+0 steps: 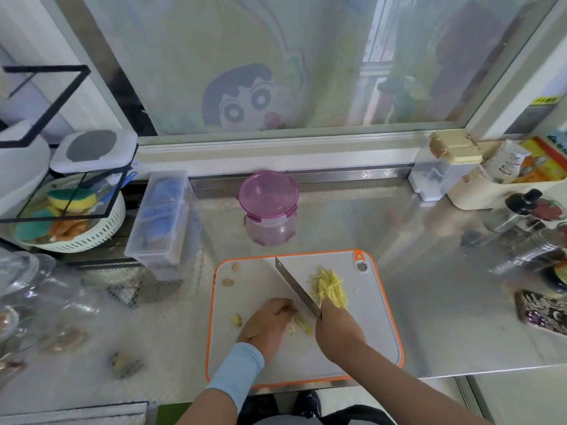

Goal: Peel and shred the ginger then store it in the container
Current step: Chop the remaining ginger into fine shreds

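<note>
Two bare hands work over a grey plastic cutting board with an orange rim (260, 360), which lies on a brushed-metal counter (435, 302).

The right hand (336, 328) is wrapped round the handle of a steel kitchen knife (296, 286). The handle itself is hidden inside the fist. The blade slants away to the upper left across the middle of the board, and whether its edge touches the board I cannot tell.

The left hand (270, 320), with a light blue sleeve (239, 369) at the wrist, has its fingers curled down over a few pale yellow ginger slices (303, 326). It holds them against the board just beside the heel of the blade.

On the far side of the blade, close to the right hand, lies a loose heap of fine yellow ginger shreds (329, 286). A small yellow ginger stub (236, 319) sits just left of the left hand. Two brownish peel scraps (228, 282) lie near the board's upper left corner.

Beyond the board, apart from it, stands a round pink translucent plastic container (268, 210) with its clip lid resting on top (nothing yellow shows inside). To its left is a clear rectangular plastic box (162, 222) with blue items in it.
</note>
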A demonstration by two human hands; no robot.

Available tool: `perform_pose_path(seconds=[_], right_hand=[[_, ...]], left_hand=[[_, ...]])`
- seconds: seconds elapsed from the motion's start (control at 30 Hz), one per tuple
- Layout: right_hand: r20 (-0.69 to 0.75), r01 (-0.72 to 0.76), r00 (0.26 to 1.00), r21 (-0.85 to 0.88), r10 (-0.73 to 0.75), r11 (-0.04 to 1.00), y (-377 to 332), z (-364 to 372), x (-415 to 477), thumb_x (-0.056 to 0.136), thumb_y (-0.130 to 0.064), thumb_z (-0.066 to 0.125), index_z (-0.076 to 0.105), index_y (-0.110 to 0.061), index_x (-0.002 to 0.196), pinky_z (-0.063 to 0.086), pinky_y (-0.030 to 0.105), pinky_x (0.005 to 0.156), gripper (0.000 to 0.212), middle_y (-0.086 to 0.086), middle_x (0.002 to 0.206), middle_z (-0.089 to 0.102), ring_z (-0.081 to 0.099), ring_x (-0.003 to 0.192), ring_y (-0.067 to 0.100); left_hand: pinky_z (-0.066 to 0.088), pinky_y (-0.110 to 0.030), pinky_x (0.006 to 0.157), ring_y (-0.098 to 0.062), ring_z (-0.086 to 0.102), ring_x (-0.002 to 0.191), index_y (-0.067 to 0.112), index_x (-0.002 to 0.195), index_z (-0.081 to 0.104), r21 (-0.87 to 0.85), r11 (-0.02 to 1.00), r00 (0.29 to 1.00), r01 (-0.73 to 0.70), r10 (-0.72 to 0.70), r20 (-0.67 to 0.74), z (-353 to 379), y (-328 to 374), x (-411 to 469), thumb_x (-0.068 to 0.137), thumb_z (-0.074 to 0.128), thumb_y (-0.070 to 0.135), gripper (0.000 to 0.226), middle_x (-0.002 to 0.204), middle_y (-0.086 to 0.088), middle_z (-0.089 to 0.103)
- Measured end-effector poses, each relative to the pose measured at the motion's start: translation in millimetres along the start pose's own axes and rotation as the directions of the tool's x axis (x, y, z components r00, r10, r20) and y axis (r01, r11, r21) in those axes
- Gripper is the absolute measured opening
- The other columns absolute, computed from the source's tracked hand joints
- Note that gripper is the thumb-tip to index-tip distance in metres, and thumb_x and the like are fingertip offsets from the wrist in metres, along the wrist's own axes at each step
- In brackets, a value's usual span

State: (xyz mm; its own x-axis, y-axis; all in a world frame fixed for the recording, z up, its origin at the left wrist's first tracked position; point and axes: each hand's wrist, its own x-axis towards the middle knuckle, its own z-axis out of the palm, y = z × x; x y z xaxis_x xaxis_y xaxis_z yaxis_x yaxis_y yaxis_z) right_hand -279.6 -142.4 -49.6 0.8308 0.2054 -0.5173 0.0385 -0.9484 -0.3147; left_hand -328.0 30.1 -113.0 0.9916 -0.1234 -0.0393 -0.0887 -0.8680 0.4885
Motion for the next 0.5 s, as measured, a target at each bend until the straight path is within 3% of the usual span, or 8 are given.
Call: perform_pose_path(seconds=[0.07, 0.13, 0.2, 0.37, 0.5], right_hand=[[0.005, 0.022, 1.0, -0.002, -0.022, 1.0, -1, -4, 2, 0.1, -0.016, 0.041, 0.043, -0.018, 0.107, 0.037, 0.027, 0.056, 0.007, 0.006, 0.1, 0.062, 0.052, 0.075, 0.022], [0.013, 0.038, 0.999, -0.003, -0.038, 0.999, -3, -6, 5, 0.1, -0.016, 0.041, 0.041, -0.02, 0.105, 0.036, 0.026, 0.055, 0.006, 0.005, 0.1, 0.062, 0.052, 0.076, 0.022], [0.03, 0.044, 0.999, -0.014, -0.044, 0.999, -4, -6, 9, 0.1, -0.016, 0.04, 0.042, -0.018, 0.108, 0.035, 0.027, 0.054, 0.009, 0.006, 0.103, 0.062, 0.052, 0.077, 0.022], [0.04, 0.069, 0.997, 0.003, -0.069, 0.998, -2, -7, 14, 0.099, -0.016, 0.04, 0.034, -0.021, 0.097, 0.038, 0.029, 0.058, 0.008, 0.003, 0.092, 0.054, 0.053, 0.076, 0.023], [0.032, 0.08, 0.996, 0.002, -0.08, 0.997, -1, -5, 12, 0.1, -0.017, 0.037, 0.034, -0.021, 0.099, 0.037, 0.031, 0.06, 0.006, 0.003, 0.091, 0.054, 0.05, 0.075, 0.024]], left_hand=[[0.032, -0.014, 0.1, -0.012, 0.045, 0.126, 0.025, 0.133, 0.055, -0.001, 0.999, 0.998, 0.033, -0.033, -0.051, -4, 2, -6, 0.095, 0.04, 0.039, 0.043, 0.137, 0.008, 0.046], [0.044, -0.027, 0.1, -0.018, 0.053, 0.118, 0.022, 0.125, 0.063, 0.017, 1.0, 0.999, 0.015, -0.014, -0.049, -6, -1, -9, 0.091, 0.054, 0.02, 0.035, 0.13, 0.004, 0.054], [0.054, -0.035, 0.089, -0.017, 0.058, 0.108, 0.021, 0.113, 0.07, 0.003, 1.0, 0.997, -0.009, 0.009, -0.081, -9, -1, -11, 0.088, 0.049, 0.024, 0.033, 0.119, 0.003, 0.062], [0.048, -0.022, 0.089, -0.011, 0.05, 0.107, 0.02, 0.109, 0.071, -0.025, 1.0, 0.983, 0.012, -0.016, -0.181, -14, 6, -11, 0.092, 0.044, 0.025, 0.032, 0.113, 0.004, 0.063], [0.044, -0.014, 0.078, -0.014, 0.058, 0.1, 0.021, 0.104, 0.072, 0.01, 1.0, 0.995, 0.024, -0.023, -0.099, -7, 4, 1, 0.082, 0.067, 0.013, 0.024, 0.106, 0.004, 0.064]])
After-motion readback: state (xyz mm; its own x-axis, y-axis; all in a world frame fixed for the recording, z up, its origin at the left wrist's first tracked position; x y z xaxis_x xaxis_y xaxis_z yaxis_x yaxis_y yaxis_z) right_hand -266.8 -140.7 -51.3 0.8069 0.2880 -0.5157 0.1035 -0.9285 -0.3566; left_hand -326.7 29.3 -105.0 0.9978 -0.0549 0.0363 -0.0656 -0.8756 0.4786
